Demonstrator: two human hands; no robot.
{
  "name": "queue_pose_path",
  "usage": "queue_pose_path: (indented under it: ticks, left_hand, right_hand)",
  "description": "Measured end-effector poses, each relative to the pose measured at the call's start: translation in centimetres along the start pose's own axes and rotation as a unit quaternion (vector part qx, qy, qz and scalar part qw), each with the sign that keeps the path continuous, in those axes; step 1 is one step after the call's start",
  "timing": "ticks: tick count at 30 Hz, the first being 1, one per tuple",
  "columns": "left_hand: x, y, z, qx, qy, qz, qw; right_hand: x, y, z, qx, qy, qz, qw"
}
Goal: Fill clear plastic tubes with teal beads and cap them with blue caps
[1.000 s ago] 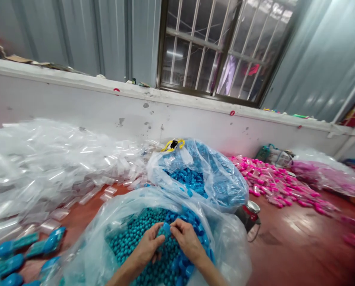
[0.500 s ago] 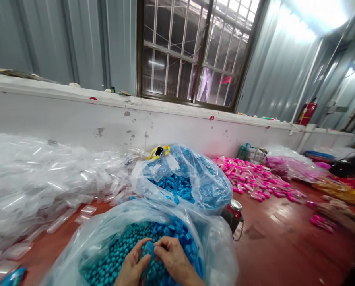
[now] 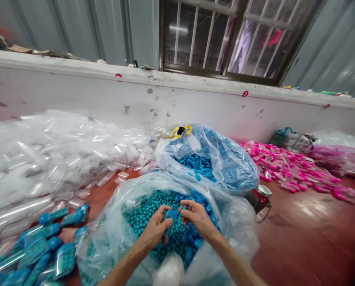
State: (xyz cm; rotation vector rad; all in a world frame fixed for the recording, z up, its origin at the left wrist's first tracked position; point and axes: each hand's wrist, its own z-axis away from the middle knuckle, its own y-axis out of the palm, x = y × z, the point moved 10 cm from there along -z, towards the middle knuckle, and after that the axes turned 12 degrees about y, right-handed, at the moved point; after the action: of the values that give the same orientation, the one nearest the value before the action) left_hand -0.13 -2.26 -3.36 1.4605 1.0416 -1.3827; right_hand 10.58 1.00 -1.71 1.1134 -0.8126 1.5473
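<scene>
Both my hands are inside a clear plastic bag (image 3: 117, 222) full of small teal balls (image 3: 141, 212) and blue caps. My left hand (image 3: 155, 230) and my right hand (image 3: 196, 216) meet over the balls, fingers pinched on one small blue cap piece (image 3: 173, 215) held between them. Behind this bag stands a second clear bag (image 3: 225, 167) holding blue plastic pieces, its top tied with a yellow loop (image 3: 180, 131).
A heap of small clear plastic bags (image 3: 46, 159) covers the left. Packed blue items (image 3: 43, 246) lie at bottom left. Pink packed items (image 3: 287, 171) spread on the red floor at right. A small jar with a metal lid (image 3: 259, 196) stands beside the bags. A white ledge and barred window are behind.
The camera swung right and then back left and down. My hands stayed together in the bag on the blue piece.
</scene>
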Motion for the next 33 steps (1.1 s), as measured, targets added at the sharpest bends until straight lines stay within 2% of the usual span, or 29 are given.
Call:
queue_pose_path:
  ticks: [3, 5, 8, 11, 14, 18, 21, 23, 25, 27, 29, 31, 33]
  left_hand:
    - [0.0, -0.1, 0.3, -0.015, 0.002, -0.018, 1.0]
    - [-0.1, -0.3, 0.5, -0.039, 0.009, -0.033, 0.999]
    - [-1.3, -0.6, 0.7, -0.083, 0.046, -0.021, 0.995]
    - [-2.9, -0.7, 0.9, -0.112, 0.084, 0.013, 0.99]
    - [-3.4, -0.4, 1.1, -0.117, 0.072, 0.038, 0.99]
    - [-2.6, -0.1, 1.6, -0.137, 0.028, 0.057, 0.988]
    - [-1.7, -0.2, 1.5, -0.158, 0.018, 0.031, 0.987]
    - [-1.5, -0.5, 1.3, -0.16, 0.023, -0.027, 0.986]
    - [-2.1, -1.2, 1.3, -0.149, 0.042, -0.11, 0.982]
    - [-3.2, -2.5, 2.1, -0.126, 0.051, -0.198, 0.971]
    - [-4.3, -5.1, 4.1, -0.105, 0.031, -0.285, 0.952]
    - [-5.1, -8.8, 7.1, -0.088, -0.005, -0.378, 0.922]
    - [-5.9, -13.7, 10.6, -0.113, -0.062, -0.485, 0.865]
  right_hand:
    - [1.5, 1.1, 1.1, -0.012, -0.054, 0.099, 0.994]
    - [2.4, 2.7, 2.4, 0.011, -0.092, 0.191, 0.977]
    - [1.5, 4.7, 3.7, 0.044, -0.075, 0.298, 0.951]
    - [0.4, 5.4, 4.1, 0.014, -0.063, 0.368, 0.927]
    - [1.1, 5.7, 4.5, -0.048, -0.12, 0.379, 0.916]
    - [2.1, 6.0, 5.3, -0.094, -0.181, 0.362, 0.909]
    - [1.7, 6.3, 5.2, -0.093, -0.177, 0.363, 0.91]
    - [1.0, 6.5, 4.9, -0.088, -0.158, 0.366, 0.913]
    - [0.2, 6.9, 4.5, -0.066, -0.134, 0.378, 0.914]
    - [-0.6, 7.7, 4.4, -0.015, -0.117, 0.392, 0.912]
    - [-0.8, 8.0, 4.4, 0.03, -0.111, 0.392, 0.913]
    - [-0.5, 7.4, 4.4, 0.04, -0.114, 0.385, 0.915]
    - [-0.2, 6.5, 4.0, 0.025, -0.119, 0.394, 0.911]
